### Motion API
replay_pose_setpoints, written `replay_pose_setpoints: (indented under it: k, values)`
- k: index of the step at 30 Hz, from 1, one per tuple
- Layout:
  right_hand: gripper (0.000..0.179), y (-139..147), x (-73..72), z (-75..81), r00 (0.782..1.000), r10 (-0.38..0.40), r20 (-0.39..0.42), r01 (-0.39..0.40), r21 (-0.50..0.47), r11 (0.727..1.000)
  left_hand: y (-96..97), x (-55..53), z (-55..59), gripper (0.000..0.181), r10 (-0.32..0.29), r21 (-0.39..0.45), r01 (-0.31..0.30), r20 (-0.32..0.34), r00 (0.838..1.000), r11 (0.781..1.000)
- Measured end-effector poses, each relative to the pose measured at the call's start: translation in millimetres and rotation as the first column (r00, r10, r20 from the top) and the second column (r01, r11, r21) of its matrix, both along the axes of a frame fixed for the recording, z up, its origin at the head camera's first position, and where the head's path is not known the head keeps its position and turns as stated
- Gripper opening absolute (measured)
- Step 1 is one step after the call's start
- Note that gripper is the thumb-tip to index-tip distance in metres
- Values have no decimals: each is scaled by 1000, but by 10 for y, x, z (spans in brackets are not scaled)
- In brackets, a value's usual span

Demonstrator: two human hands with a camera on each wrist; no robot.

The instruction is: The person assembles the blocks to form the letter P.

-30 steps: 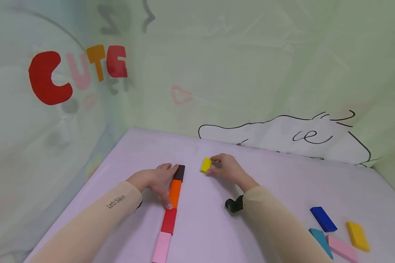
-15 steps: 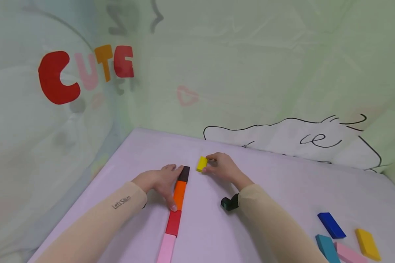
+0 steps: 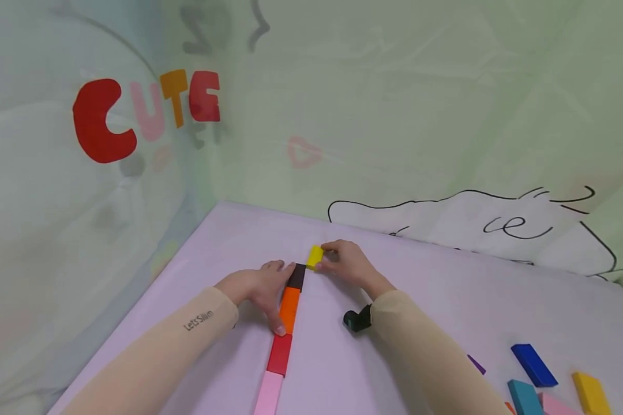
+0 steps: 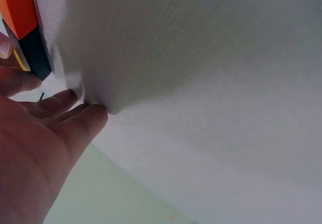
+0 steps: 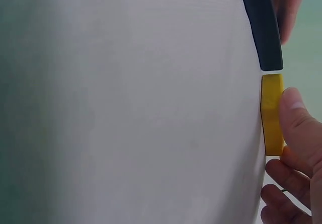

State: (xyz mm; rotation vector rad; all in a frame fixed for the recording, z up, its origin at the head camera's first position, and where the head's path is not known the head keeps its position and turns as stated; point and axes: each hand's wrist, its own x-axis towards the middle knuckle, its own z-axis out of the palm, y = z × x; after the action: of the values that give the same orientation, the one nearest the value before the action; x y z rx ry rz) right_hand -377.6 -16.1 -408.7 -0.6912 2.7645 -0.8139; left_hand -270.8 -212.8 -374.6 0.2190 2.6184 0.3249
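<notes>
Four blocks lie end to end in a straight row on the pale table (image 3: 259,230). From the near end, the order is light pink block (image 3: 269,396), red block (image 3: 279,355), orange block (image 3: 290,308), black block (image 3: 297,278).

Left hand (image 3: 258,288): placed along the left side of the row, thumb and fingers spread wide, gripping nothing. The index fingertip touches the black block; the thumb tip rests at the joint between the orange and red blocks. The remaining fingertips rest on the table surface.

Right hand (image 3: 349,262): nearly closed, pinching the small yellow block (image 3: 315,257) between thumb and fingers. The yellow block sits just beyond the far end of the black block — the right wrist view shows a narrow gap between the two.

A black device (image 3: 358,319) is at the right sleeve cuff. At the lower right, well apart from the row, lie a dark blue block (image 3: 533,365), a teal block (image 3: 524,397), a second pink block (image 3: 555,404) and a larger yellow block (image 3: 590,393).
</notes>
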Motion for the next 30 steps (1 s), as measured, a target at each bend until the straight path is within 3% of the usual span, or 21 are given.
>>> replay_pose_setpoints:
  k: [14,24,30]
  values:
    - [56,-203,-95,-29,1000,31,-2,-31,-8,999,-29,-38,-7,128,-49,-33,49,3,999,998]
    - [51,-260,-107,4,996,87,-14,-87,-20,996,-24,-37,4,129,-44,-31,44,8,999,999]
    - [50,-293,-113,16,997,83,-3,-83,-6,997,-29,-38,-6,129,-41,-29,41,4,999,999]
